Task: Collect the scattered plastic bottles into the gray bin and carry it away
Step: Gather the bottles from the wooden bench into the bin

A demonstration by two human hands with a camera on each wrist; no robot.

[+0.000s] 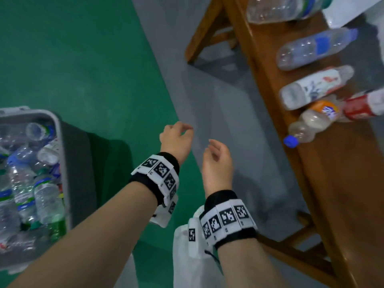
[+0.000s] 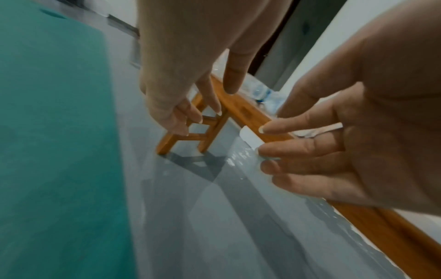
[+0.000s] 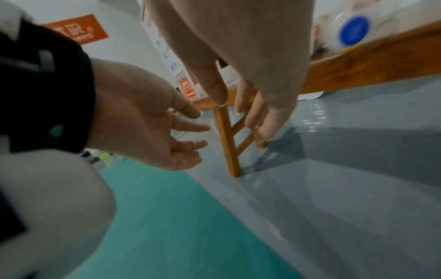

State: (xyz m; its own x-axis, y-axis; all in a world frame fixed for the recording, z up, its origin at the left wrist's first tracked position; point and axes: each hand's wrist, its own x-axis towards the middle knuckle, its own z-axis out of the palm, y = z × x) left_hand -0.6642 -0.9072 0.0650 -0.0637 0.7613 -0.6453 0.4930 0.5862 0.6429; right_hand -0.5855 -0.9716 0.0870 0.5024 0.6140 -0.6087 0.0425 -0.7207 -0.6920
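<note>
The gray bin stands on the green floor at the left, packed with several clear plastic bottles. More bottles lie on the wooden bench at the right: one with an orange label and blue cap nearest me, a red-labelled one, a white-labelled one, and a blue-labelled one. My left hand and right hand hover over the floor between bin and bench. Both are empty, with fingers loosely bent. The right wrist view shows the blue cap just past my right hand.
Another large clear bottle lies at the bench's far end. The bench legs stand on the grey floor ahead of my hands. A green floor area lies around the bin. Something white hangs below my right wrist.
</note>
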